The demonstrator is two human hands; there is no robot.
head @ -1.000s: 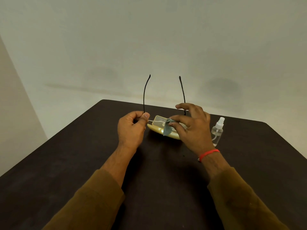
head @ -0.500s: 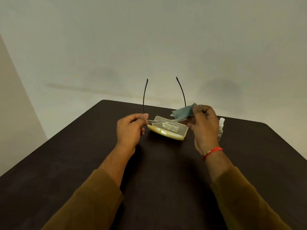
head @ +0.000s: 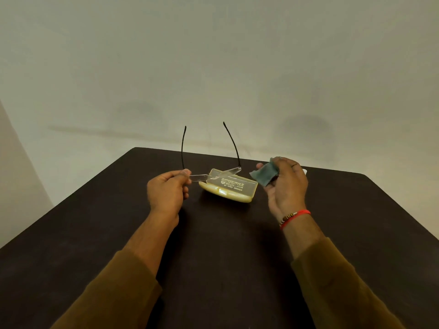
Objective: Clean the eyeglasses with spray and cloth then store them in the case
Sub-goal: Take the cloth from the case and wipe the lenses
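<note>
My left hand (head: 166,193) pinches the left corner of the rimless eyeglasses (head: 198,178), held above the table with both thin black temples pointing up and away. The right lens end hangs free over the case. Under them lies a pale yellow case (head: 229,189) with a clear printed lid. My right hand (head: 286,186) is off to the right of the glasses, closed on a small grey-green cloth (head: 263,174), apart from the lenses. Only the white top of the spray bottle (head: 304,172) shows behind my right hand.
A dark brown table (head: 213,245) fills the lower view, its far edge just behind the case and its right corner beyond my right hand. A plain pale wall stands behind. Brown sleeves cover both forearms; a red band circles my right wrist.
My right hand has drawn the cloth off the lenses and moved right, away from the glasses. My left hand keeps its hold; the glasses tilted slightly.
</note>
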